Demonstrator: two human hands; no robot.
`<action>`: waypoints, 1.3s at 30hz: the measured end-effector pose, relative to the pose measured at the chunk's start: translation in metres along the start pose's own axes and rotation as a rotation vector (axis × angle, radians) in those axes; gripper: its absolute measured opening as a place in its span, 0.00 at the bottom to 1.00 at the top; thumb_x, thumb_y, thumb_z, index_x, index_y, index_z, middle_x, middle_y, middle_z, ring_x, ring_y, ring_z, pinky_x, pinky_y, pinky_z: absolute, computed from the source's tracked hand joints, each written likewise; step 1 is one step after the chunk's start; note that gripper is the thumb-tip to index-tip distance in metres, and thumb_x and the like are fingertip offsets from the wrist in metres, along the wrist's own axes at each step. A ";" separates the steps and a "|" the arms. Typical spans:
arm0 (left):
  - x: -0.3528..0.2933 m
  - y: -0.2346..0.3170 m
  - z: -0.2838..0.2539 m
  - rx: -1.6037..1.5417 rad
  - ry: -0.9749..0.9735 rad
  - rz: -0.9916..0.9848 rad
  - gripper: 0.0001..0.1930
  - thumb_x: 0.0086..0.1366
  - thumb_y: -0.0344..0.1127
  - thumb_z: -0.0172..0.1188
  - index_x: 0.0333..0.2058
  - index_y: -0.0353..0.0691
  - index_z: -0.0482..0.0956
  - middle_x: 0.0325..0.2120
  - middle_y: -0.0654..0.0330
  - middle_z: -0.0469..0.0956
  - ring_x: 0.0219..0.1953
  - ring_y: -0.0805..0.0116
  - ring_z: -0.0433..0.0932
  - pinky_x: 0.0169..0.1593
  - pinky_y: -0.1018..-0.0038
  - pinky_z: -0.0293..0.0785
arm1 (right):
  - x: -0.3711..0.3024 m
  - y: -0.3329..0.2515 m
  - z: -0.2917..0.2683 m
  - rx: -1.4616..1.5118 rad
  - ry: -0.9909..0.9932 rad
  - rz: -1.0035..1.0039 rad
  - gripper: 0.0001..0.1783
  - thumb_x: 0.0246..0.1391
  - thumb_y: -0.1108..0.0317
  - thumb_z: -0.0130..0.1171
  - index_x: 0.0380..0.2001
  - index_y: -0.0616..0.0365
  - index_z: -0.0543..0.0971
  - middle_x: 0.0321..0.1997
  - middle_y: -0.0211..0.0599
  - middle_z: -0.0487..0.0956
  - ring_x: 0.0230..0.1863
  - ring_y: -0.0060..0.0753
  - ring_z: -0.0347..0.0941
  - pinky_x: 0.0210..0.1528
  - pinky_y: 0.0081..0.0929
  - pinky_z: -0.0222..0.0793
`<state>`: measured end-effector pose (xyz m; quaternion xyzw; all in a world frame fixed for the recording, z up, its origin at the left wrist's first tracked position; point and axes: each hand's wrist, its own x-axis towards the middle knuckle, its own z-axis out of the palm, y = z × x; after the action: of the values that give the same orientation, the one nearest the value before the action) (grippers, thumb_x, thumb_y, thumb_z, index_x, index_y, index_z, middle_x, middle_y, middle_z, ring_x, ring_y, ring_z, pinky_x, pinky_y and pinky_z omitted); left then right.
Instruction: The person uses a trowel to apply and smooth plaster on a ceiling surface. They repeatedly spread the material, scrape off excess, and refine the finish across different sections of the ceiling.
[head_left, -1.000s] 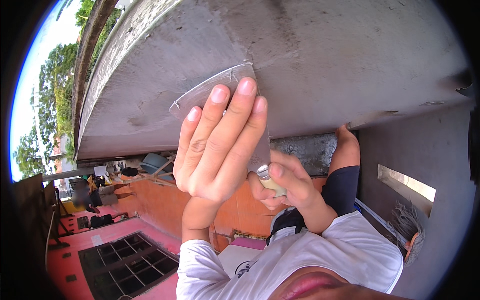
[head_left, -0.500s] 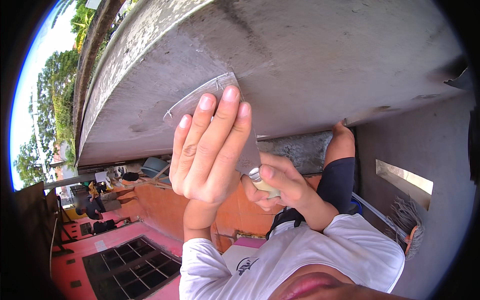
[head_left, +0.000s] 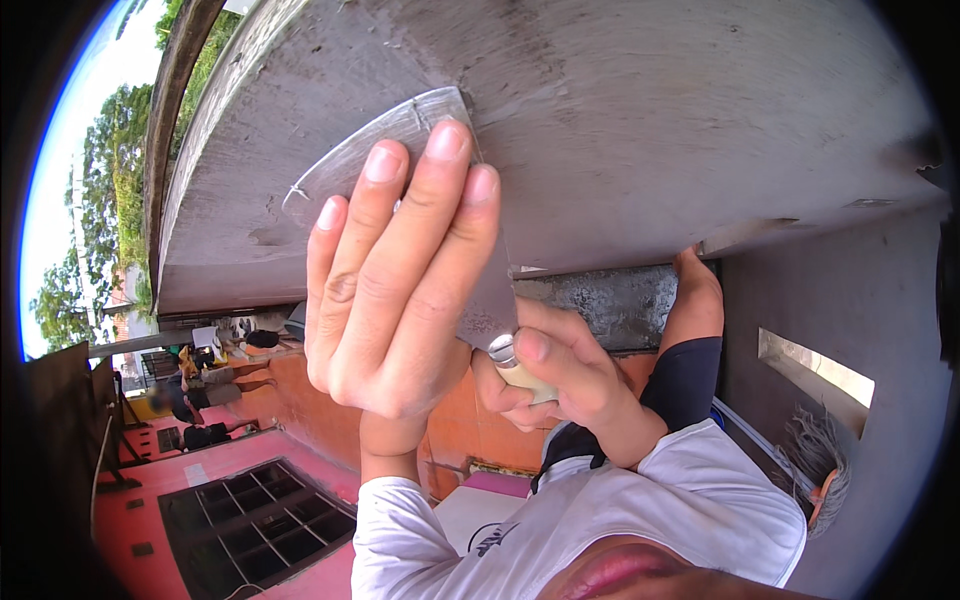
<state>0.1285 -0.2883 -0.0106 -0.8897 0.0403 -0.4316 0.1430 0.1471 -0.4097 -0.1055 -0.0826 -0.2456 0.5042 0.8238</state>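
Note:
A wide metal putty knife (head_left: 487, 292) rests with its broad blade edge against a grey plastered surface (head_left: 640, 130). My right hand (head_left: 575, 372) is wrapped round its pale handle, just behind the metal collar. My left hand (head_left: 395, 285) lies along the blade with its fingers stretched out and slightly apart, fingertips near the blade edge; its thumb is hidden. The left fingers cover much of the blade. The plaster around the blade shows streaks and a few rough marks.
A grey wall with a slot opening (head_left: 815, 368) stands at the right, with a mop head (head_left: 815, 465) below it. An orange wall (head_left: 310, 405) and a barred dark window (head_left: 255, 525) are at lower left. Other people (head_left: 205, 400) are farther off at the left.
My left hand and the blade edge have shifted up and to the left along the plastered surface. My right hand keeps its grip on the handle and has barely moved.

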 end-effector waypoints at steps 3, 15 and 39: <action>-0.008 0.003 0.008 -0.011 0.035 -0.020 0.09 0.61 0.30 0.65 0.39 0.48 0.90 0.42 0.65 0.88 0.51 0.70 0.84 0.61 0.74 0.71 | -0.008 0.007 -0.007 0.010 0.027 -0.014 0.30 0.75 0.54 0.40 0.73 0.56 0.59 0.24 0.28 0.68 0.17 0.12 0.51 0.18 0.14 0.49; -0.029 0.014 0.044 -0.079 0.248 -0.084 0.09 0.60 0.30 0.63 0.36 0.48 0.90 0.40 0.66 0.88 0.49 0.71 0.85 0.56 0.75 0.75 | -0.021 -0.007 -0.025 -0.208 0.129 -0.008 0.29 0.75 0.56 0.38 0.71 0.62 0.59 0.21 0.32 0.66 0.12 0.13 0.52 0.12 0.14 0.47; -0.011 0.061 0.099 -0.088 -0.023 0.193 0.31 0.71 0.47 0.47 0.72 0.59 0.59 0.75 0.67 0.50 0.78 0.64 0.43 0.73 0.39 0.27 | -0.254 0.001 -0.040 -0.851 1.021 -0.099 0.28 0.75 0.55 0.38 0.62 0.68 0.69 0.23 0.28 0.69 0.13 0.17 0.61 0.14 0.18 0.57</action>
<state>0.2022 -0.3227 -0.0947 -0.8920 0.1431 -0.4035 0.1453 0.0719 -0.6257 -0.2219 -0.6177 -0.0058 0.2221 0.7544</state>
